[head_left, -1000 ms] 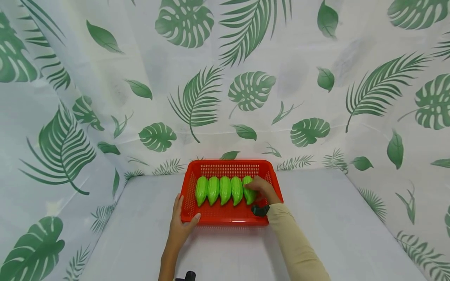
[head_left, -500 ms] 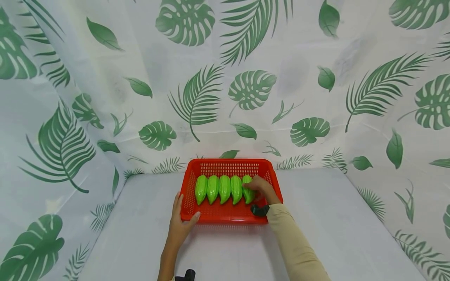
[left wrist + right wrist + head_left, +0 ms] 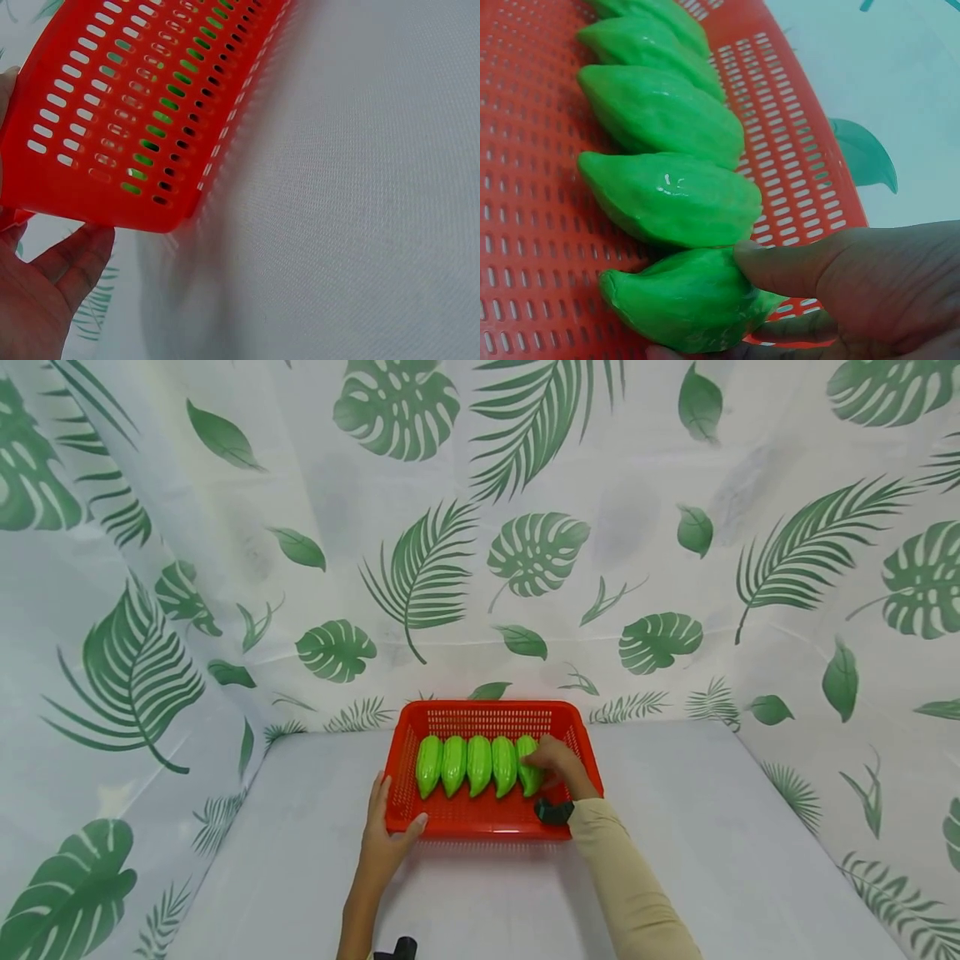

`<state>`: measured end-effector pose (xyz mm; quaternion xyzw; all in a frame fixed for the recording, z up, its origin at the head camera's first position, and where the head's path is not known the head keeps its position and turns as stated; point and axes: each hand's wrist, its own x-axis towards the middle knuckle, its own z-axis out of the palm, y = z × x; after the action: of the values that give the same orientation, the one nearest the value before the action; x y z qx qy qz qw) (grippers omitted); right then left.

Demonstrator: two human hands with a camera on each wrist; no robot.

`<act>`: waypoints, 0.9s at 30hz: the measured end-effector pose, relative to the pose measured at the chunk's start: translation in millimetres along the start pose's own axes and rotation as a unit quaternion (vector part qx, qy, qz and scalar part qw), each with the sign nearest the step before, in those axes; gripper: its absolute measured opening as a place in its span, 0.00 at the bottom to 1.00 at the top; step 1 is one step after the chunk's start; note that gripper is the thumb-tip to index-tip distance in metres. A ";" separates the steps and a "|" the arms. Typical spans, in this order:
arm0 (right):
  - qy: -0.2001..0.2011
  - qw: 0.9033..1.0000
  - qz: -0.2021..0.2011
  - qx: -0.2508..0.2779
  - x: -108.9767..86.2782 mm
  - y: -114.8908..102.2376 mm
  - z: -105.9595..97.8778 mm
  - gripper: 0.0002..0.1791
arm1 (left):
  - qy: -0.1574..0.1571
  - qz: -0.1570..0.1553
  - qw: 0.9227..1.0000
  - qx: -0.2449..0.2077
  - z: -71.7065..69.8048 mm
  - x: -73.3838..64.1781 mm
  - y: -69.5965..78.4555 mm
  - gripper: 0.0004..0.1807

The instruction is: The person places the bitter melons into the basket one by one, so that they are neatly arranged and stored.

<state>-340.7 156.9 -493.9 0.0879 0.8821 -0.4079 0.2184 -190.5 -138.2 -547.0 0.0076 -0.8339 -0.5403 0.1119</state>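
Several glossy green ridged gourds with pointed tips lie side by side in a red plastic basket. My right hand reaches over the basket's right side and grips the rightmost green gourd. In the right wrist view, the thumb presses on that gourd's blunt end, with fingers partly hidden beyond and below it. At the basket's front left corner, my left hand holds the rim, thumb on the front and fingers along the left side. The left wrist view shows fingers against the corner's underside.
The basket stands on a white cloth-covered table, close to a white backdrop printed with green leaves. The same leaf print hangs at the left and right sides. A black strap sits on my right wrist.
Both hands and the gourds stay in nearly the same places. Only a slight shift of the head view shows.
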 end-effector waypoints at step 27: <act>0.061 0.991 -0.089 -0.081 -42.0 -5.8 -9.2 0.33 | 0.009 0.018 1.000 -0.004 1.9 -1.2 -1.7 0.50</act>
<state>-308.2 161.1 -465.5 0.0157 0.9284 -0.3465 0.1334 -189.9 -137.0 -549.5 -0.0032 -0.8308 -0.5413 0.1297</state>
